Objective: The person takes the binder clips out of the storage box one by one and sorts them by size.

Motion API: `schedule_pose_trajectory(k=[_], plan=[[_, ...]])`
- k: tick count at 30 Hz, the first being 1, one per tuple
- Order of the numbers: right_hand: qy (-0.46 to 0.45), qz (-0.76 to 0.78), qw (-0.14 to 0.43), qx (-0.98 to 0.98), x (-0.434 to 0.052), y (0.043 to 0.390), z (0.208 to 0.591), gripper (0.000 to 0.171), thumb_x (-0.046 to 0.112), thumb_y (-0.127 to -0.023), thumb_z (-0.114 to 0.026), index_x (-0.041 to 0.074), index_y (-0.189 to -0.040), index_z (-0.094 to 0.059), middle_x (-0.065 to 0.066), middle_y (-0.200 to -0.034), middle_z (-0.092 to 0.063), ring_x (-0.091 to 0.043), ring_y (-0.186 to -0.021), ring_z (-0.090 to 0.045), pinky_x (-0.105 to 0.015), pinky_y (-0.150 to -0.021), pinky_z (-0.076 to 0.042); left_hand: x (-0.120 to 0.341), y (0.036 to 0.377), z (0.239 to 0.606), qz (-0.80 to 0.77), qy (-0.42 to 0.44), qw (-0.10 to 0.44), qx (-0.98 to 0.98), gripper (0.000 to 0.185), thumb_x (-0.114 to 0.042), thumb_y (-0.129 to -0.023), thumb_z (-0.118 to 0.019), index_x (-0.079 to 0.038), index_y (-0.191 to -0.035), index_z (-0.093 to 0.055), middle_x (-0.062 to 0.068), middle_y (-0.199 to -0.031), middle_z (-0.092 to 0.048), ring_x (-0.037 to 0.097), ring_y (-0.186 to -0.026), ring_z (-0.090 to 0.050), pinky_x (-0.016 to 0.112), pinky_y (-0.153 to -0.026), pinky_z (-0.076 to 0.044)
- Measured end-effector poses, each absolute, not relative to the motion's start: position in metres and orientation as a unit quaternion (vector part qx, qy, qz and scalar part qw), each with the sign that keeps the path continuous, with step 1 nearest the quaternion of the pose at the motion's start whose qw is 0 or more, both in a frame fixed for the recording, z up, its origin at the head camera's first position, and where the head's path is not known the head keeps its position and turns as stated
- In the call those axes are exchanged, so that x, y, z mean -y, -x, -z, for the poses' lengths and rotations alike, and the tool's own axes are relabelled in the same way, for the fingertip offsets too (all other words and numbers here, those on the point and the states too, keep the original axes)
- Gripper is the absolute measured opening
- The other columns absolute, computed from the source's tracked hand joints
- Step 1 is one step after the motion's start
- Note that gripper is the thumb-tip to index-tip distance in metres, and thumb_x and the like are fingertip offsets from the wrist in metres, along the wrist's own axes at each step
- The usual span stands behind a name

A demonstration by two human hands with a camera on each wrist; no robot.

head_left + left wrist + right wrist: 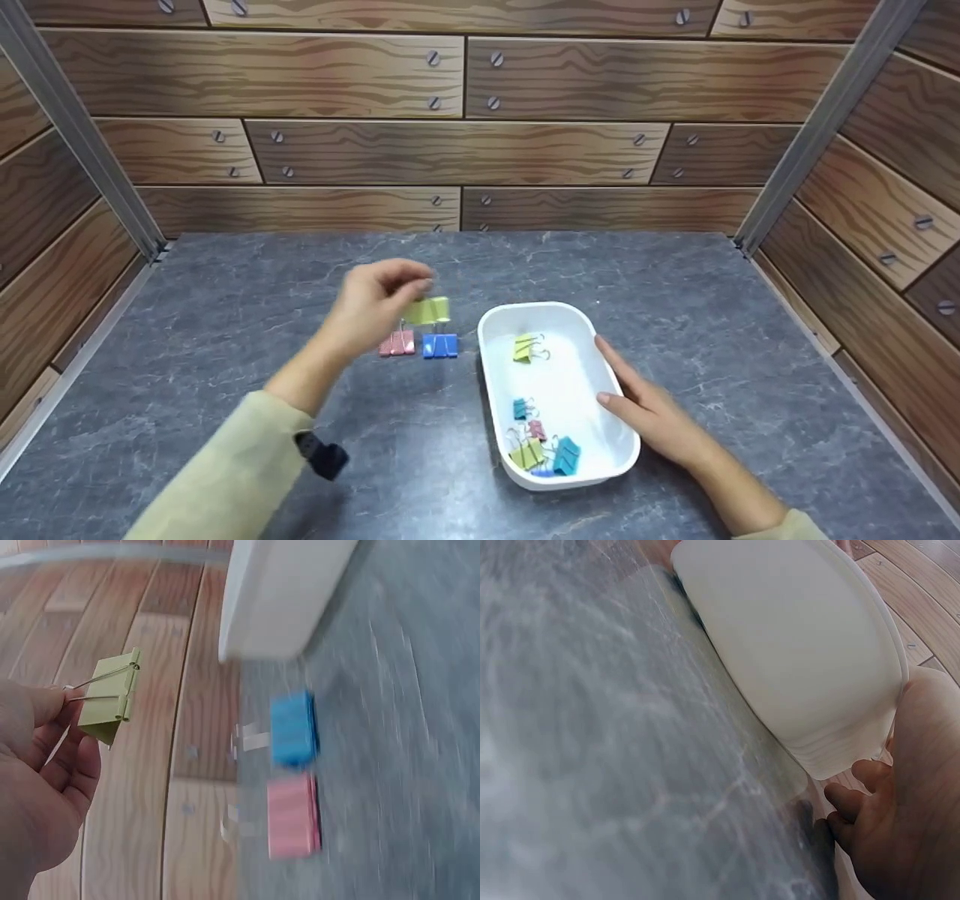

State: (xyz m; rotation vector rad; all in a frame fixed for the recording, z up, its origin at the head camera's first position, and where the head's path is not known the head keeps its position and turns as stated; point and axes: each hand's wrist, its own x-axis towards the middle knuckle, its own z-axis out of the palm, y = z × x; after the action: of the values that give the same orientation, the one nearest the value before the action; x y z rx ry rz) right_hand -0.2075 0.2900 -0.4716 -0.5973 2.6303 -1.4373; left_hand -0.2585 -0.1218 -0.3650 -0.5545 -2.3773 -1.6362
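Two hands over grey desk (pixel 225 315) in head view: left hand (pixel 375 300) pinches yellow-green clip (pixel 429 310) in the air left of white tray (pixel 592 330), above pink clip (pixel 397 343) and blue clip (pixel 439 345); right hand (pixel 652 412) rests open against tray's right wall. Left wrist: fingers (pixel 52 709) pinch clip's wire handles, tray (pixel 277 600) beyond. Right wrist: relaxed fingers (pixel 870 772) touch tray (pixel 795 637).

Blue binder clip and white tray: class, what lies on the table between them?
Nothing: in the head view, bare grey table separates the blue binder clip from the white tray.
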Motion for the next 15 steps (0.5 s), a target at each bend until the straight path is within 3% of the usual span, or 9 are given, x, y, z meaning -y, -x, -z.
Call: schedule_pose_trajectory(k=[8, 15], plan=[[0.189, 0.471, 0.043, -0.861, -0.292, 0.207, 0.471, 0.072, 0.026, -0.109, -0.062, 0.031, -0.170, -0.023, 0.000, -0.174, -0.022, -0.024, -0.155, -0.027, -0.017, -0.112, -0.030, 0.173, 0.273, 0.388, 0.499, 0.135, 0.115, 0.848, 0.020, -0.001, -0.104, -0.063, -0.002, -0.117, -0.078, 0.011, -0.103, -0.078, 0.020, -0.085, -0.067, 0.022, -0.069, -0.054], [0.195, 0.472, 0.043, -0.859, -0.289, 0.208, 0.471, 0.072, 0.027, -0.109, -0.062, 0.032, -0.170, -0.024, -0.001, -0.174, -0.025, -0.025, -0.152, -0.032, -0.020, -0.109, -0.039, 0.203, 0.280, 0.411, 0.484, 0.103, 0.115, 0.861, 0.021, 0.001, -0.104, -0.060, 0.002, -0.116, -0.077, 0.019, -0.107, -0.077, 0.020, -0.092, -0.068, 0.019, -0.075, -0.052]])
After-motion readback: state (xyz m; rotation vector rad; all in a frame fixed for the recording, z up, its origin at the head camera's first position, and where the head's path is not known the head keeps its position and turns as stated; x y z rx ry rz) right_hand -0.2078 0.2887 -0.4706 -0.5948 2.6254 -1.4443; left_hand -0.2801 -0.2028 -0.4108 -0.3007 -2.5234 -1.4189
